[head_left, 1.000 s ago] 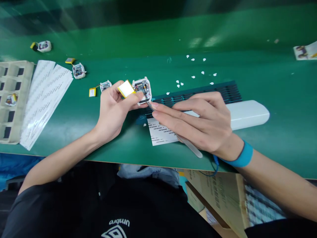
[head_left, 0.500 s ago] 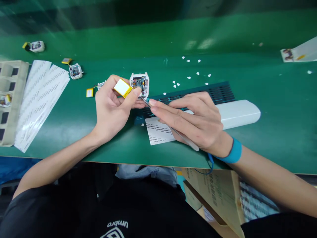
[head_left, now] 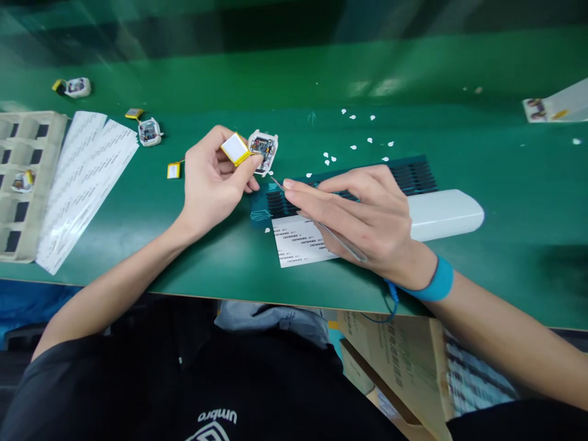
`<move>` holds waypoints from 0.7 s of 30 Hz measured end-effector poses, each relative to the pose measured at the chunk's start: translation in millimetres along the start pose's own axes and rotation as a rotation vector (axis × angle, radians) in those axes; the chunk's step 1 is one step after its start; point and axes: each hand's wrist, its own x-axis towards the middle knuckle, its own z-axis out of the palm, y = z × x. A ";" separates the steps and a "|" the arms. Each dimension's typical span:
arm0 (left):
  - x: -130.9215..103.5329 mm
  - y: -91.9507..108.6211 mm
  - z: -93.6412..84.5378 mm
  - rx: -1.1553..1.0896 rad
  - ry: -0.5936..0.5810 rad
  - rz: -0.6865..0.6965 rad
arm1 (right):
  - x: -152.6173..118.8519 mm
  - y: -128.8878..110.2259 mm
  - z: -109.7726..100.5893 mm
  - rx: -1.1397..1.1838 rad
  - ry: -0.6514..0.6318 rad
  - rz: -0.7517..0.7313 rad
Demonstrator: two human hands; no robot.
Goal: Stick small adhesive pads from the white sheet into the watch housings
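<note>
My left hand (head_left: 212, 184) pinches a white watch case (head_left: 263, 152) between thumb and fingers, its open side with the circuit board facing up. A yellow-edged battery (head_left: 236, 149) on the case's wire rests over the same fingers. In my right hand (head_left: 362, 220) is a pair of metal tweezers (head_left: 340, 243), gripped like a pen. The tweezers' tip is just off the lower edge of the case. Near that tip shows a small white sticker (head_left: 271, 173); whether the tweezers touch it, I cannot tell. A blue wrist strap (head_left: 438, 280) circles my right wrist.
Several small white stickers (head_left: 353, 147) dot the green table. Under my right hand lie a dark slotted plate (head_left: 416, 174), printed backing paper (head_left: 294, 245) and a white rounded block (head_left: 445, 214). To the left are other watch cases (head_left: 149, 132), paper strips (head_left: 78, 184) and a compartment tray (head_left: 50, 165).
The watch case has tilted and moved slightly up in my left hand. The tweezers' tip, earlier at the case's lower edge, is now a little apart from it. The whole view has shifted slightly.
</note>
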 end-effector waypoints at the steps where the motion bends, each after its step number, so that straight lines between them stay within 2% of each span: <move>1: 6.3 -3.7 -3.5 0.088 -0.019 0.027 | -0.1 0.5 0.4 -0.006 0.002 -0.005; 5: 25.6 -14.8 -17.8 0.486 -0.078 0.130 | 1.0 2.3 0.5 -0.045 0.051 -0.071; 9: 28.7 -11.6 -25.3 0.663 -0.046 0.342 | 2.8 4.1 1.5 -0.083 0.057 -0.075; 12: 25.2 -8.2 -25.3 0.845 -0.221 0.467 | 3.1 5.2 3.6 -0.090 0.102 -0.072; 14: 23.7 -7.9 -24.2 1.005 -0.279 0.474 | 2.8 5.5 4.2 -0.104 0.113 -0.071; 16: 25.0 -8.2 -25.6 1.111 -0.216 0.430 | 2.6 5.3 3.7 -0.117 0.108 -0.071; 18: 29.4 -7.0 -33.0 1.127 -0.101 0.380 | 2.7 5.0 2.6 -0.119 0.108 -0.072; 21: 38.9 0.0 -57.8 1.040 0.018 0.315 | 3.7 4.5 1.9 -0.103 0.130 -0.079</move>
